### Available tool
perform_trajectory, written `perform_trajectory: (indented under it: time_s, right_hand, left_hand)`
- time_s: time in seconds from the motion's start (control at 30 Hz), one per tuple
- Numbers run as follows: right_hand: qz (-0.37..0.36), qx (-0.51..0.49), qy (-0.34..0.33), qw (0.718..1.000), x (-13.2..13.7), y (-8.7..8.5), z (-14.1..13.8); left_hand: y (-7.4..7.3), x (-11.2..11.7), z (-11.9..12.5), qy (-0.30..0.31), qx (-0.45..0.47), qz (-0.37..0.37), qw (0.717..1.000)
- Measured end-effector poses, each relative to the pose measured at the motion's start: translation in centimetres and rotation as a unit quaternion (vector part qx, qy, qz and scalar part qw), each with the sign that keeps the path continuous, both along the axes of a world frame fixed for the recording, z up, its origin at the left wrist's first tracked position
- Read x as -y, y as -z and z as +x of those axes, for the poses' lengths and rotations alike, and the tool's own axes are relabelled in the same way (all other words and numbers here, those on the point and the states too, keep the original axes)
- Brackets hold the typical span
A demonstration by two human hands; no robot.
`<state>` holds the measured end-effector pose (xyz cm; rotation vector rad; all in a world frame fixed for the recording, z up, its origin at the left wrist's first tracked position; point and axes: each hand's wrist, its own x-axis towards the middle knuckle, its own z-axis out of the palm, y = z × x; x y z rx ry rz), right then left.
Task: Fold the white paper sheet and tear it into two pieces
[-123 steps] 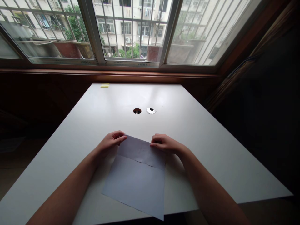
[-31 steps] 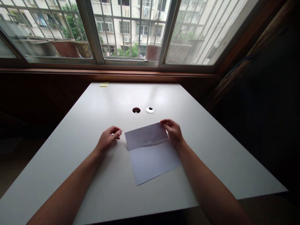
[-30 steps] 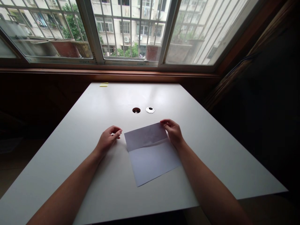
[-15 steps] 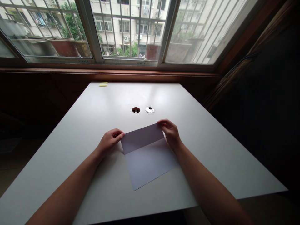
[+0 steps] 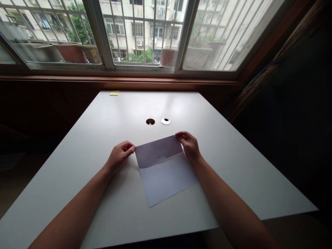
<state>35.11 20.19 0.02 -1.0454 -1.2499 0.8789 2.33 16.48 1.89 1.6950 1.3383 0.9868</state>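
Note:
A pale sheet of paper (image 5: pixel 167 181) lies over the middle of the white table (image 5: pixel 80 152), with its far part folded over toward me as a darker flap. My left hand (image 5: pixel 121 154) pinches the sheet's far left corner between thumb and fingers. At the far right corner, my right hand (image 5: pixel 188 145) grips the paper, fingertips curled over the top edge. The sheet is tilted, its right side farther from me. My right wrist and forearm cover part of the paper's right edge.
Beyond my hands, the tabletop has a round cable hole (image 5: pixel 150 121) and, beside it, a round grommet cover (image 5: pixel 165 121). A yellow sticky note (image 5: pixel 114 93) is at the far left edge. A barred window (image 5: pixel 145 34) rises behind the table; a dark curtain (image 5: pixel 293 86) hangs at right.
The paper's flap has come slightly farther up, and its lower edge now curves instead of running straight. My left hand has shifted a little left, my right hand slightly right.

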Motion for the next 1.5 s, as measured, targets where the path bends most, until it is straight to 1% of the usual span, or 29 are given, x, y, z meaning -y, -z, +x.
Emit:
perform_trajectory:
  time_s: [0.2, 0.37, 0.6, 0.73, 0.93, 1.07, 1.17, 1.23, 1.3, 1.4, 1.5]
  right_hand:
    - [-0.008, 0.001, 0.006, 1.000, -0.2, 0.3, 0.2]
    - [-0.015, -0.002, 0.010, 1.000, -0.3, 0.4, 0.3]
    - [-0.023, -0.024, 0.016, 0.999, -0.3, 0.3, 0.4]
    - [-0.024, -0.026, 0.000, 0.999, 0.0, 0.1, 0.2]
    - [-0.028, -0.031, -0.030, 0.999, 0.4, -0.2, -0.2]
    - [-0.030, -0.039, -0.040, 0.998, 0.4, -0.1, -0.3]
    - [-0.034, -0.037, -0.039, 0.998, 0.3, 0.0, -0.4]
    - [-0.042, -0.038, -0.046, 0.997, 0.3, 0.0, -0.4]
    - [-0.047, -0.055, -0.065, 0.995, 0.4, -0.1, -0.4]
    - [-0.051, -0.082, -0.099, 0.990, 0.7, -0.5, -0.5]
    - [-0.059, -0.070, -0.123, 0.988, 1.0, -0.9, -0.5]
  left_hand:
    - [0.0, 0.1, 0.1, -0.001, 0.020, 0.000, 1.000]
    - [-0.3, 0.2, 0.3, -0.017, 0.044, -0.006, 0.999]
    - [0.4, 0.0, 0.1, -0.046, 0.114, -0.016, 0.992]
    - [0.3, 0.1, 0.2, -0.041, 0.090, -0.009, 0.995]
    - [0.1, 0.1, 0.3, -0.044, 0.043, 0.043, 0.997]
    - [0.5, -0.2, 0.1, -0.003, 0.035, 0.020, 0.999]
    - [0.7, -0.3, -0.1, -0.001, 0.027, -0.001, 1.000]
    - [0.8, -0.4, -0.2, -0.010, 0.053, -0.013, 0.998]
    - [0.9, -0.5, -0.3, -0.023, 0.109, -0.027, 0.993]
    - [1.2, -0.7, -0.3, -0.050, 0.202, -0.048, 0.977]
    - [1.3, -0.8, -0.3, -0.076, 0.280, -0.066, 0.955]
